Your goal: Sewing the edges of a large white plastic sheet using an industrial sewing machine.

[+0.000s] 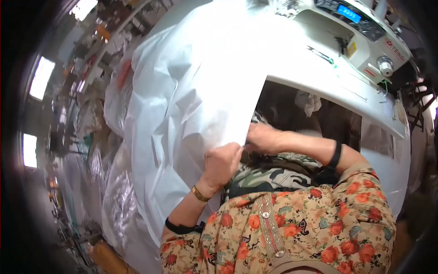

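Note:
A large white sheet (pixel 196 86) of smooth, creased material runs down from the sewing table towards my lap. My left hand (pixel 220 165) is closed on its near edge, with the thumb and fingers pinched together. Close beside it, my right hand (pixel 265 138) is also closed, at the corner of the same edge. The fingertips of the two hands nearly meet there. Part of my right hand's fingers is hidden behind the sheet's edge.
A white sewing machine (pixel 365 39) with a lit blue display stands at the upper right on a white tabletop (pixel 315 75). Thread snips (pixel 321 55) lie near it. Crumpled clear plastic (pixel 121 196) and piled material lie to the left. Camouflage cloth (pixel 273 178) covers my lap.

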Available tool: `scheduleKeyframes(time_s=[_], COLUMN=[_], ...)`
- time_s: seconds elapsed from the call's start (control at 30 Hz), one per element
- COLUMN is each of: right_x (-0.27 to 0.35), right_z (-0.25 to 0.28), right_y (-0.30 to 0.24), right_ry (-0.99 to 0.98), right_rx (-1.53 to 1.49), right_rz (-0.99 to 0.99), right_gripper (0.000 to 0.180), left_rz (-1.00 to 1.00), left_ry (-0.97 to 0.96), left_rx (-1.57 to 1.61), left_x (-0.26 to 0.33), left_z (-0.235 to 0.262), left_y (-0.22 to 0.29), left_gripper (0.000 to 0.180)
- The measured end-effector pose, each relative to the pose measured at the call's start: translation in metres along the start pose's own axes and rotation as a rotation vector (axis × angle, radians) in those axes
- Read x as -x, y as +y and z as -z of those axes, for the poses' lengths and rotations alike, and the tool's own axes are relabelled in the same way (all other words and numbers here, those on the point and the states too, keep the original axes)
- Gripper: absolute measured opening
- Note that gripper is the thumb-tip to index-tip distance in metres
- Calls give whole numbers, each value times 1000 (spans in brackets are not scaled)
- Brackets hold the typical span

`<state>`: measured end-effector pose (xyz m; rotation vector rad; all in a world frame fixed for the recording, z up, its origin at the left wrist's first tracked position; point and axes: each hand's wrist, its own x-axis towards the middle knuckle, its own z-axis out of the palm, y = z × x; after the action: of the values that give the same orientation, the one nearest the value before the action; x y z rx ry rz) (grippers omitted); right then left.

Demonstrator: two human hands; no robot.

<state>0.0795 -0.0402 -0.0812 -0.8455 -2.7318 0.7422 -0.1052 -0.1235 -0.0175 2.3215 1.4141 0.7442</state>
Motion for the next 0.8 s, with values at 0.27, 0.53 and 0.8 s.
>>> scheduleKeyframes(time_s=[0.27, 0.53, 0.8], right_x=[9, 7, 9], right_z=[86, 73, 67], right_y=[-19, -20, -23], right_ry=[124, -8, 37], right_rx=[327, 225, 296], right_rz=[517, 621, 600], right_gripper=[18, 22, 11], left_rz=[723, 808, 207], left_ry=[77, -212, 219], left_rx=[1233, 1399, 7], left_x=[31, 29, 27], left_z=[-55, -22, -11], left_y=[-20, -11, 44], left_gripper=[11, 15, 60])
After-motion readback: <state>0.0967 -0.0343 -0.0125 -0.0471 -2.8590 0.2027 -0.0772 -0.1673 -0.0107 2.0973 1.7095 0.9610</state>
